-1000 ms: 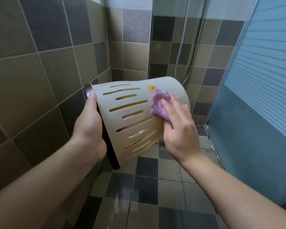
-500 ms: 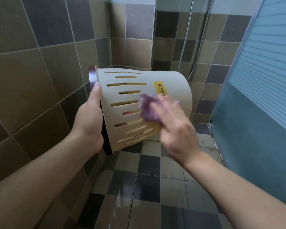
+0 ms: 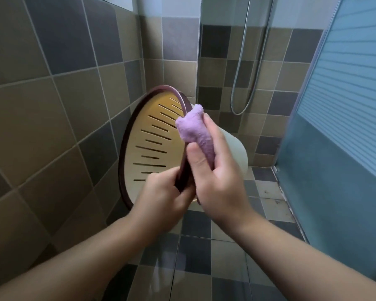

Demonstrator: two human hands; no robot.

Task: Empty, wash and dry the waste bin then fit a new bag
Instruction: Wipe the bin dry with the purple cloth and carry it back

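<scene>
The cream slotted waste bin [image 3: 149,146] is held in the air on its side, its open mouth turned toward me and to the left, showing the yellowish inside. A dark maroon rim runs around the mouth. My left hand [image 3: 163,198] grips that rim at its lower right edge. My right hand [image 3: 217,177] holds a bunched purple cloth [image 3: 193,129] against the rim just above the left hand. The bin's pale base [image 3: 237,151] shows behind my right hand.
Brown and grey tiled walls stand close at left and behind. A shower hose [image 3: 241,83] hangs on the back wall. A frosted blue glass door [image 3: 343,127] closes off the right. Checkered floor tiles [image 3: 195,253] lie below.
The bin has been turned so its mouth faces me instead of its side. My left hand shifted along the rim. The cloth moved from the outer wall to the rim.
</scene>
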